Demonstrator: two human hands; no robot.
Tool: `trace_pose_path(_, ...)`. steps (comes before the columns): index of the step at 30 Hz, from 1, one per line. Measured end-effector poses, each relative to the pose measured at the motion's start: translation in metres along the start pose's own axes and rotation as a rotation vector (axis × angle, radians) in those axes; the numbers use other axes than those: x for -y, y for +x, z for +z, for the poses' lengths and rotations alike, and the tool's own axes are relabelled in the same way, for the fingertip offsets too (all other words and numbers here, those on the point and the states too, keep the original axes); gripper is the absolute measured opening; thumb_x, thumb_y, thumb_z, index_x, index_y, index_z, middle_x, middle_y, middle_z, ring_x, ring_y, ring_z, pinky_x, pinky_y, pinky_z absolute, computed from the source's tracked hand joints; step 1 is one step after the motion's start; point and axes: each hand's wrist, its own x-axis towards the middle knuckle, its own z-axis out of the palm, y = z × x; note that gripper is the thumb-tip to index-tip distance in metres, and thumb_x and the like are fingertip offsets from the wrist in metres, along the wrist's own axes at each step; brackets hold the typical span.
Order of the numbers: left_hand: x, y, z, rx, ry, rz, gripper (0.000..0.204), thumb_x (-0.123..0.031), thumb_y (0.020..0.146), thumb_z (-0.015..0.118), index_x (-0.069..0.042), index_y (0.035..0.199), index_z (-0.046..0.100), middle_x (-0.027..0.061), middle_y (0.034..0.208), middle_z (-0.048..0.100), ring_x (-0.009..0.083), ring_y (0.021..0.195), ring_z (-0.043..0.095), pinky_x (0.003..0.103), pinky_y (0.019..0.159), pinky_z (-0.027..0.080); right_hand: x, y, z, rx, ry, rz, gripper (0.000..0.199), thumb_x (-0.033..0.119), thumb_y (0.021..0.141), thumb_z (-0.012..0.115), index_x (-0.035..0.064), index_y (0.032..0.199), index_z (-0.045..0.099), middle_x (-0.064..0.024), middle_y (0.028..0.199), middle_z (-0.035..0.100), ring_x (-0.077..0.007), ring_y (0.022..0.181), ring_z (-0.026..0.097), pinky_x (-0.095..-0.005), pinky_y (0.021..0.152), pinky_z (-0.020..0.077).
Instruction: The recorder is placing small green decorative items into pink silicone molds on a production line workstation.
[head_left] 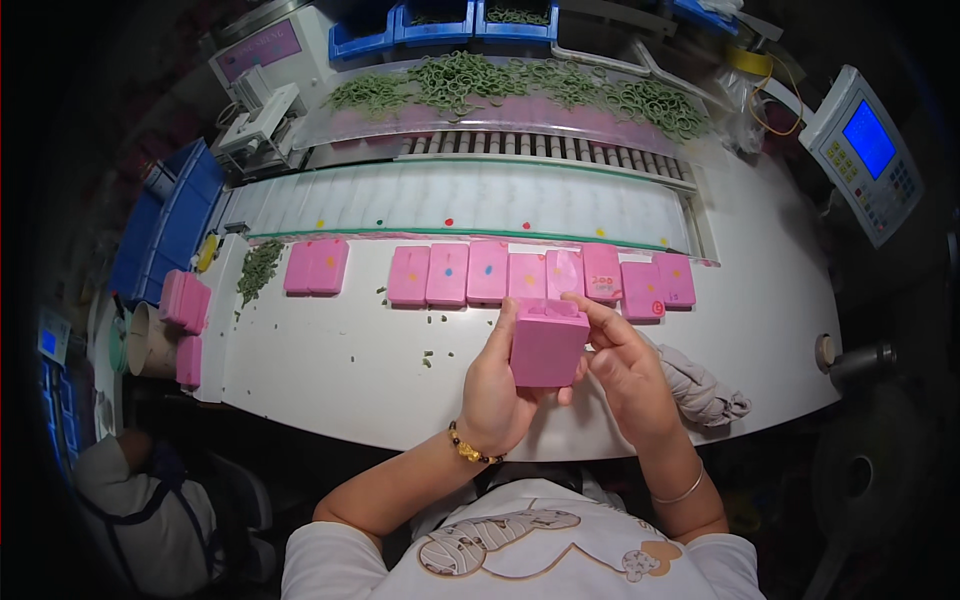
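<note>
A pink rubber mold (548,352), a thick rectangular block, is held over the near edge of the white table. My left hand (492,395) is closed around its left side, thumb along the edge. The fingers of my right hand (628,365) grip its upper right corner, where a flap of the top edge stands slightly apart. Whether anything lies inside the mold is hidden. Just beyond my hands stretches a row of similar pink molds (408,275), several with coloured dots. Another pair of pink molds (316,267) lies farther left.
Green wax rings (465,85) are heaped on a clear tray at the back, before blue bins (435,22). A roller strip (545,146) and pale panel (440,200) cross the middle. Green scraps (260,268) lie left, a grey cloth (700,390) right. A blue-screened control box (868,150) stands right.
</note>
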Motion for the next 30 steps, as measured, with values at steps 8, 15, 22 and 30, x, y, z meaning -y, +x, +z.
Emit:
trace_pose_path(8,0.009,-0.004,-0.013,0.031,0.488,0.416,0.046,-0.046,0.105,0.031,-0.005,0.114,0.049,0.0108,0.104,0.061,0.0161,0.083,0.063,0.032,0.071,0.054,0.011,-0.012,0.000,0.085,-1.161,-0.894,0.034,0.002,0.072,0.074,0.0037,0.105,0.066,-0.0085,0.088,0.062,-0.0245,0.084,0.060,-0.0329,0.071,0.0452)
trace_pose_path(15,-0.008,-0.009,-0.016,0.142,0.784,0.519,0.030,-0.028,0.103,0.049,0.000,0.110,0.053,0.0104,0.107,0.064,0.0140,0.098,0.063,0.030,0.089,0.051,0.005,-0.026,-0.008,0.119,-1.488,-1.185,0.028,0.005,0.061,0.066,0.0063,0.089,0.070,-0.0046,0.086,0.064,-0.0201,0.076,0.061,-0.0308,0.063,0.0507)
trace_pose_path(22,-0.004,-0.019,-0.013,0.215,0.854,0.532,0.028,-0.025,0.103,0.049,0.002,0.109,0.055,0.0131,0.108,0.064,0.0189,0.104,0.062,0.033,0.093,0.048,0.002,-0.026,-0.010,0.015,-1.504,-1.243,0.026,0.001,0.065,0.067,0.0073,0.090,0.071,-0.0036,0.086,0.064,-0.0206,0.076,0.061,-0.0304,0.063,0.0510)
trace_pose_path(30,-0.001,-0.020,-0.018,0.305,0.962,0.781,0.025,-0.019,0.101,0.052,0.002,0.115,0.055,0.0140,0.115,0.059,0.0176,0.100,0.061,0.029,0.084,0.050,0.010,-0.018,0.000,-0.123,-1.375,-0.984,0.033,-0.008,0.060,0.077,0.0070,0.086,0.063,-0.0087,0.093,0.057,-0.0241,0.086,0.056,-0.0321,0.074,0.0453)
